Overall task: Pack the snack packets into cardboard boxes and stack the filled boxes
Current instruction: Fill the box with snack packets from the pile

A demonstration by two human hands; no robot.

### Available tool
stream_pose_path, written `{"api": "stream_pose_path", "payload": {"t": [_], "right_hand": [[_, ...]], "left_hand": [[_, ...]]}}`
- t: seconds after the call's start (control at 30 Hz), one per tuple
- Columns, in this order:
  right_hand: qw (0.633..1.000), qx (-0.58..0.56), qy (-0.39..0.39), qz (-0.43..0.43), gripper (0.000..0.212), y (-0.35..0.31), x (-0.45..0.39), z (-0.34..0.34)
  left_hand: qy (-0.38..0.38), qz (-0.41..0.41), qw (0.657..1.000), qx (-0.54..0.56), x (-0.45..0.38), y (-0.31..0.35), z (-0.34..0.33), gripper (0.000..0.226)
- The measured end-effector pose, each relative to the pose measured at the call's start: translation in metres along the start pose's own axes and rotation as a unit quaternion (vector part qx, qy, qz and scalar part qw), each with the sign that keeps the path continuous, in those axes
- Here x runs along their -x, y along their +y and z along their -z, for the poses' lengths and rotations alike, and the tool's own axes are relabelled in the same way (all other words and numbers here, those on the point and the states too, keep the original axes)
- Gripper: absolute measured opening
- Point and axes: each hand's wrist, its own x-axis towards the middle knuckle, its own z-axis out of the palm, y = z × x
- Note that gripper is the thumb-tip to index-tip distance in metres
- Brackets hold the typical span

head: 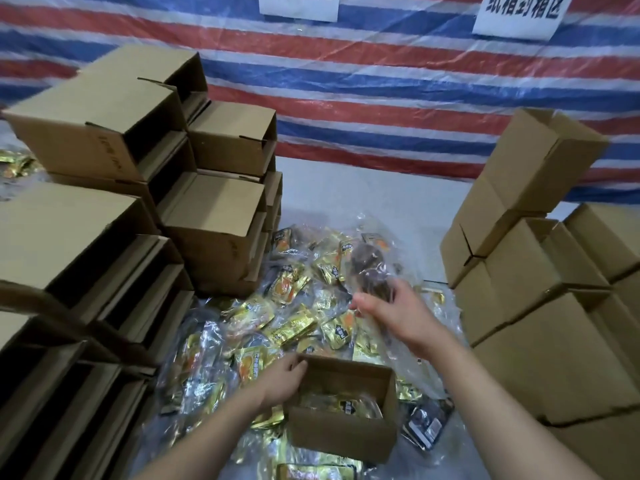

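Empty boxes, left stack (104, 216): open-sided cardboard boxes piled several high. We judge them light and stiff along the folds, but the walls will buckle if squeezed mid-panel; we would take one by two opposite edges.

Left hand (284, 377): fingers curled over the left rim of the open box, thumb side outward. It grips the wall and steadies the box.

Open box (341, 434): small cardboard box, mouth up, sitting on the spread of packets in front of us. At least one gold packet lies inside; it looks only partly filled.

Snack packets (287, 327): gold foil and clear film pouches scattered loose over a plastic sheet on the pale surface, between the two stacks. We judge them light, soft and slippery, with contents that could crush. We would pinch the sealed edge or scoop several flat, not squeeze the middle.

Right hand (384, 304): raised over the pile, fingers closed on a clear packet of dark brown snack (369, 268). The packet hangs from the grip by its film.

Dark packet (427, 424): lies flat just right of the open box.

Filled boxes, right stack (530, 271): closed boxes piled against the striped tarpaulin (381, 98). We judge these heavier; lift them from beneath with both hands.
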Motion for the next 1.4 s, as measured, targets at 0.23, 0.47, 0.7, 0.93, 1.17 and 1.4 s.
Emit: {"api": "stream_pose_path", "payload": {"t": [0.23,0.47,0.7,0.93,1.17,1.4], "right_hand": [[0.945,0.23,-0.228,-0.054,0.026,0.041,0.008,-0.04],[0.851,0.391,-0.325,-0.129,0.033,0.093,-0.003,-0.076],[0.801,0.465,-0.35,-0.138,0.039,0.129,-0.013,-0.101],[0.875,0.285,-0.335,-0.201,0.074,0.106,-0.012,-0.083],[0.803,0.401,-0.377,-0.227,0.052,0.096,0.002,-0.067],[0.799,0.314,-0.397,-0.326,0.067,0.114,0.008,-0.09]], "left_hand": [[0.05,-0.034,0.996,0.069,0.005,-0.005,-0.015,0.042],[0.083,-0.032,0.991,0.097,0.004,-0.017,-0.023,0.032],[0.095,-0.036,0.986,0.13,0.001,-0.024,-0.029,0.032],[0.131,-0.04,0.987,0.088,-0.001,-0.029,-0.03,0.031],[0.124,-0.045,0.989,0.066,0.0,-0.028,-0.034,0.031],[0.127,-0.064,0.989,0.032,0.001,-0.027,-0.036,0.029]]}}
